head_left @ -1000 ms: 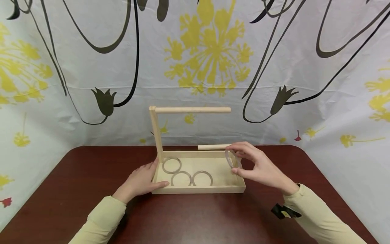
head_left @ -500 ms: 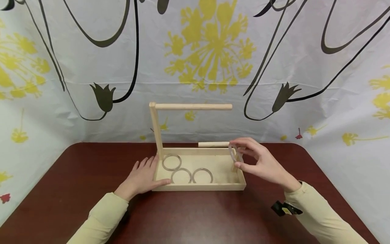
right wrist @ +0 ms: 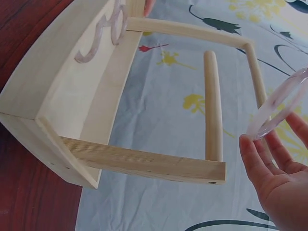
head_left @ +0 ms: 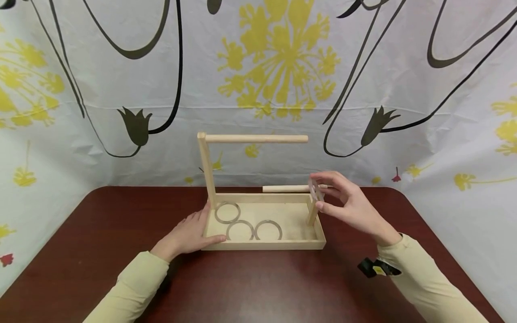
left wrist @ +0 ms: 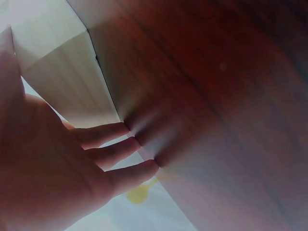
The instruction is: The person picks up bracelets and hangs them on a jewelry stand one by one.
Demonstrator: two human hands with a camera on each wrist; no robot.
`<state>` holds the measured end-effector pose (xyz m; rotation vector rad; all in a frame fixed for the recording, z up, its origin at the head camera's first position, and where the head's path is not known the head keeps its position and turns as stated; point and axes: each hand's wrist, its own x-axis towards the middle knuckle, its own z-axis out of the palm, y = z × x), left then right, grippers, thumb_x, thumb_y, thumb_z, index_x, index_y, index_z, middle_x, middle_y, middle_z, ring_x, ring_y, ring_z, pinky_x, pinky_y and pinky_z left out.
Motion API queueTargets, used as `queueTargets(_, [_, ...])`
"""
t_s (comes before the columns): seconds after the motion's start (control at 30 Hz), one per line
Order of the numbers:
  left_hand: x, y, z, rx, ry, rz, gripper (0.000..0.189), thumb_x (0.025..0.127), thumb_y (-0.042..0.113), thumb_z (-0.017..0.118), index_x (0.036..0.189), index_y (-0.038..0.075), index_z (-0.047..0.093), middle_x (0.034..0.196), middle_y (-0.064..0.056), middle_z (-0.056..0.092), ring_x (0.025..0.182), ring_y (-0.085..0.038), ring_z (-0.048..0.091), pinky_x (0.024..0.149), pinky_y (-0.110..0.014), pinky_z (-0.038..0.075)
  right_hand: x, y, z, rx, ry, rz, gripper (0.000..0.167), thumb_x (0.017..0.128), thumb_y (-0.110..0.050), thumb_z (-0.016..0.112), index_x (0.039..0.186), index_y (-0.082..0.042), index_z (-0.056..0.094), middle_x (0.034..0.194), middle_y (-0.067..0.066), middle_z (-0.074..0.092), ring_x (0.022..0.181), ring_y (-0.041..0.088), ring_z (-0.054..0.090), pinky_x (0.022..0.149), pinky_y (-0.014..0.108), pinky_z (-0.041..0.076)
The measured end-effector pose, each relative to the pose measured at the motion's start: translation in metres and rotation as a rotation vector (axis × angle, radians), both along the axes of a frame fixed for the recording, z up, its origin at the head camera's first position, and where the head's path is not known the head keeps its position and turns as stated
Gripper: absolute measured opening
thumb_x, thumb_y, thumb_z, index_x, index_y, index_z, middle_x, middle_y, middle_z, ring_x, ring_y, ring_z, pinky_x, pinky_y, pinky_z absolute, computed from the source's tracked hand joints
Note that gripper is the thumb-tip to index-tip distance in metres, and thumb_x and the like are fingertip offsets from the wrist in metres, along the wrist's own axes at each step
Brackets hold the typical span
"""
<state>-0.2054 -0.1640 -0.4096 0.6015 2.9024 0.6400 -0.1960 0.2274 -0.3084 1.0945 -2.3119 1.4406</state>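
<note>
A wooden tray stand has a tall post at its left end, carrying an upper rod, and a short post at its right end with a lower rod. My right hand pinches a translucent pale bangle between thumb and fingertips by the short post's top. In the right wrist view, that bangle is apart from the lower rod. My left hand rests against the tray's left end, thumb over the front wall. In the left wrist view, its straight fingers touch the table.
Three more bangles lie in the tray: one bangle at the left back, another bangle in front of it, and a third bangle to its right. The dark red table ends behind at a patterned cloth.
My right hand has moved the bangle up and to the right, from over the tray's right end to the top of the short post. The left hand stays at the tray's left end.
</note>
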Motion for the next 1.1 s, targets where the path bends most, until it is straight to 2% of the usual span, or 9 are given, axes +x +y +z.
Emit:
queueTargets(0.23, [0.001, 0.000, 0.001, 0.019, -0.031, 0.008, 0.111, 0.084, 0.065, 0.060, 0.151, -0.008, 0.008, 0.144, -0.033, 0.034, 0.131, -0.047, 0.035, 0.101, -0.060, 0.031, -0.006, 0.000, 0.005, -0.037, -0.014, -0.020, 0.055, 0.081, 0.016, 0.068, 0.132, 0.003, 0.051, 0.130, 0.014, 0.051, 0.116, 0.021, 0.051, 0.096, 0.030, 0.044])
queueTargets(0.57, [0.001, 0.000, 0.003, 0.040, -0.076, 0.013, 0.110, 0.085, 0.062, 0.061, 0.151, -0.008, 0.006, 0.148, -0.034, 0.026, 0.134, -0.051, 0.027, 0.103, -0.063, 0.025, -0.017, -0.002, 0.014, -0.174, -0.108, -0.063, 0.053, 0.085, 0.014, 0.063, 0.135, 0.005, 0.047, 0.136, 0.014, 0.046, 0.123, 0.023, 0.048, 0.098, 0.029, 0.042])
queueTargets(0.67, [0.001, 0.001, 0.003, 0.040, -0.088, 0.016, 0.111, 0.085, 0.063, 0.060, 0.152, -0.006, 0.005, 0.149, -0.033, 0.025, 0.134, -0.050, 0.026, 0.104, -0.063, 0.024, -0.022, -0.001, 0.015, -0.189, -0.101, -0.091, 0.050, 0.087, 0.012, 0.062, 0.135, 0.005, 0.047, 0.137, 0.016, 0.045, 0.122, 0.022, 0.048, 0.098, 0.030, 0.042])
queueTargets(0.9, [0.000, 0.000, 0.001, 0.043, -0.097, 0.024, 0.113, 0.084, 0.065, 0.060, 0.153, -0.004, 0.002, 0.150, -0.031, 0.024, 0.135, -0.051, 0.025, 0.104, -0.064, 0.022, -0.037, -0.005, 0.022, -0.250, -0.063, -0.094, 0.050, 0.088, 0.007, 0.065, 0.135, 0.002, 0.048, 0.137, 0.022, 0.042, 0.121, 0.022, 0.049, 0.099, 0.032, 0.042])
queueTargets(1.1, [0.000, 0.000, 0.000, 0.031, -0.082, 0.017, 0.115, 0.083, 0.066, 0.061, 0.153, -0.004, 0.001, 0.149, -0.032, 0.026, 0.133, -0.052, 0.027, 0.102, -0.064, 0.025, -0.048, -0.014, 0.028, -0.246, -0.061, -0.143, 0.051, 0.087, 0.005, 0.068, 0.134, 0.001, 0.049, 0.136, 0.014, 0.044, 0.121, 0.023, 0.049, 0.098, 0.034, 0.043])
